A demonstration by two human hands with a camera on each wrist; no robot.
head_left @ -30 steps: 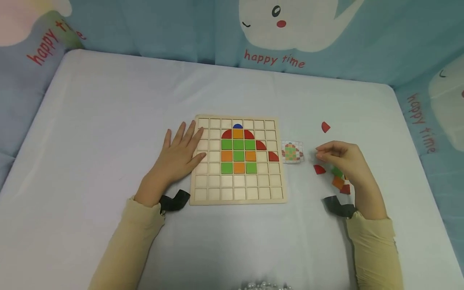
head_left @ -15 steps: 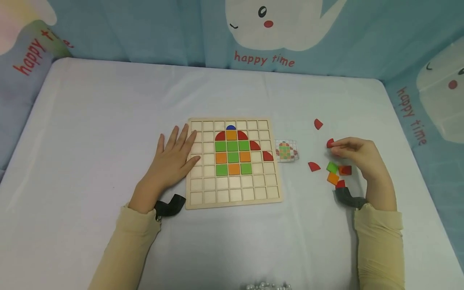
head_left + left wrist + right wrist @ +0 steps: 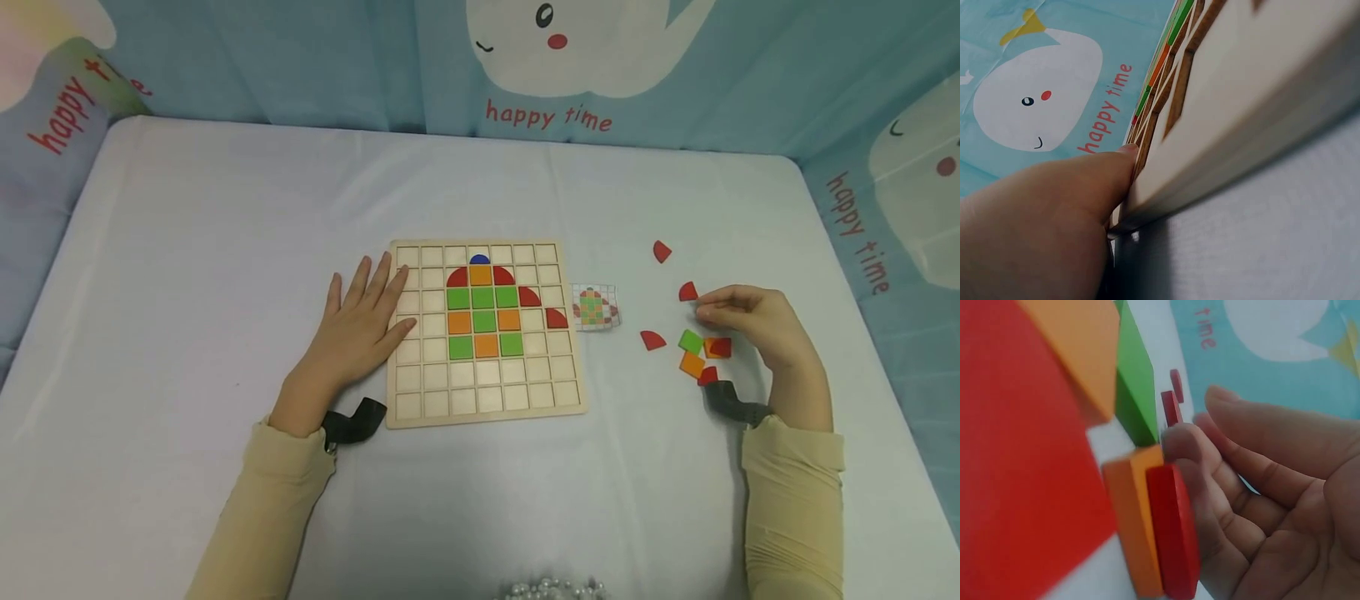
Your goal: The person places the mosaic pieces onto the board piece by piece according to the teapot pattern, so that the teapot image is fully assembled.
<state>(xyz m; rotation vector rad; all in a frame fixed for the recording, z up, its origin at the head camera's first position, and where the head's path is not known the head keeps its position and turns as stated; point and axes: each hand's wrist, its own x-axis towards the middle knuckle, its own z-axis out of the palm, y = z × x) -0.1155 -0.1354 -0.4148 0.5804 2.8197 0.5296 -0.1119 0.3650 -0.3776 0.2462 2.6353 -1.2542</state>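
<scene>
My left hand [image 3: 352, 337] lies flat, fingers spread, on the left border of a wooden grid board [image 3: 486, 417]; in the left wrist view its thumb [image 3: 1113, 178] rests at the board's edge. Green and orange squares, red quarter-circles and a blue half-circle [image 3: 480, 259] fill cells in the board's middle. My right hand [image 3: 757, 325] is just right of a loose red quarter-circle [image 3: 687, 291], fingers loosely bent and holding nothing. Below it lie a green square [image 3: 691, 341], an orange square [image 3: 692, 364] and a red piece [image 3: 721, 347] on another orange one.
A small printed pattern card [image 3: 596, 307] lies against the board's right side. Two more loose red quarter-circles [image 3: 653, 339] lie between card and right hand, one farther back. Another red piece [image 3: 707, 377] is partly behind the black wrist mount [image 3: 733, 404].
My right hand has moved to the right, uncovering the loose pieces. Its fingertips touched the red quarter-circle half a second ago and now stand slightly off it. My left hand stays on the board.
</scene>
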